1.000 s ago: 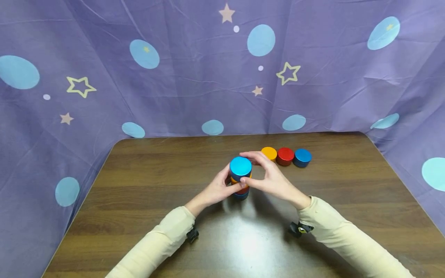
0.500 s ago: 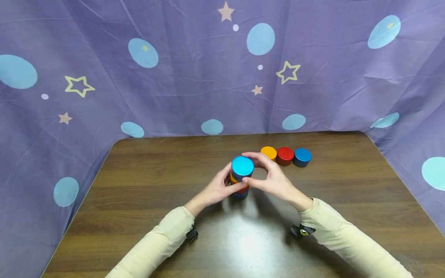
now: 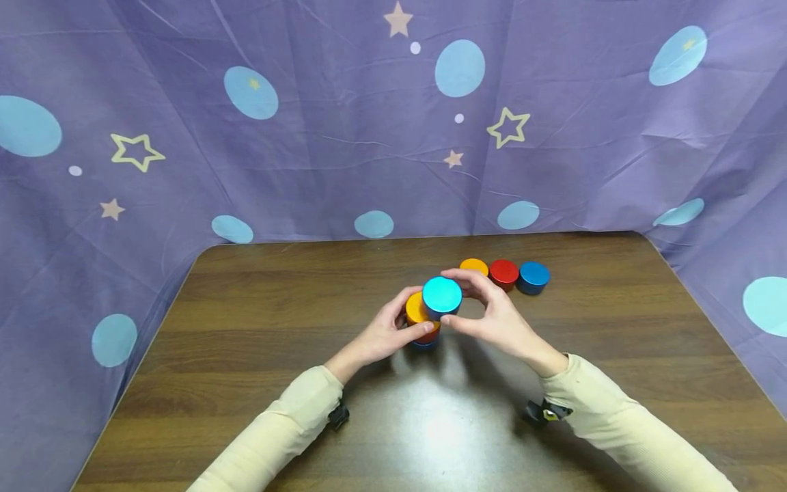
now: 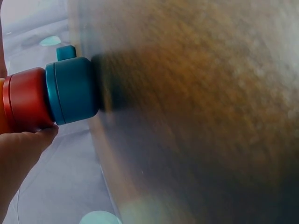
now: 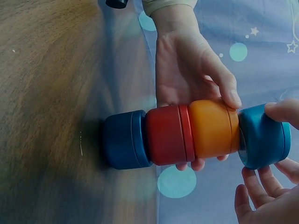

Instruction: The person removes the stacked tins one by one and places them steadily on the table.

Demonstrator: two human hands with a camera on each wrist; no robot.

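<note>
A stack of small round lidded jars stands on the table: a dark blue jar (image 5: 126, 140) at the bottom, a red jar (image 5: 168, 135) on it, an orange jar (image 5: 212, 128) above. My left hand (image 3: 378, 335) wraps around the stack at the red and orange jars, its thumb in front. My right hand (image 3: 501, 318) pinches a bright blue jar (image 3: 441, 295) between thumb and fingers. That jar sits off to the right of the orange one and tilts slightly in the right wrist view. Whether their edges still touch is hard to tell.
Behind the hands, an orange jar (image 3: 473, 266), a red jar (image 3: 504, 275) and a blue jar (image 3: 533, 277) stand in a row. The wooden table (image 3: 295, 287) ends at a purple patterned cloth (image 3: 332, 137) at the back.
The right hand has shifted the bright blue jar rightward off the stack's top, uncovering the orange jar's lid. The left hand keeps its hold on the stack.
</note>
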